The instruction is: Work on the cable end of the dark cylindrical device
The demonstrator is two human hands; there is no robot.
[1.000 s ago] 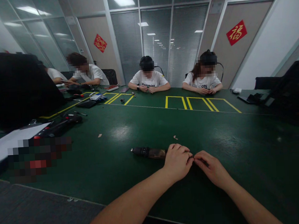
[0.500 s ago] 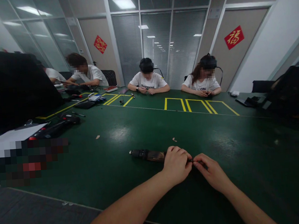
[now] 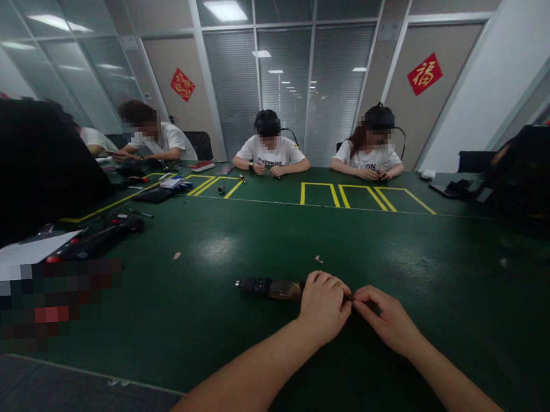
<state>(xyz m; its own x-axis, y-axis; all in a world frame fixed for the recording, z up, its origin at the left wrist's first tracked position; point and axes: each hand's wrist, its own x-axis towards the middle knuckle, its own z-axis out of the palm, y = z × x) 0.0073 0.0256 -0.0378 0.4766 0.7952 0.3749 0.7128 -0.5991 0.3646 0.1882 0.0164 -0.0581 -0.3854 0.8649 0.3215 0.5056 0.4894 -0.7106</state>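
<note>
pinching at something tiny between their fingertips, the left hand (image 3: pixel 323 304) and the right hand (image 3: pixel 390 320) meet just above the green table (image 3: pixel 239 233), thumbs and forefingers closed on a small dark part (image 3: pixel 352 298) too small to make out. the left hand is curled nearly shut, its knuckles up; the right hand is closed at the fingertips with the other fingers loosely folded. just beside the left hand, touching or almost touching its far side, a dark cylindrical tool (image 3: pixel 269 288) lies flat on the table, pointing away to the left.

the step in hand looks like fine fitting or twisting of the small part, both hands sharing the grip. the next move probably calls for a steady pinch and small finger turns, since the piece could slip easily.

against the frame of a second ago, the hands sit in nearly the same pose, fingertips together as before; the view has tipped a little, so hands and tool show slightly lower and further left. co-workers (image 3: pixel 271 153) sit across the table, apart.
</note>
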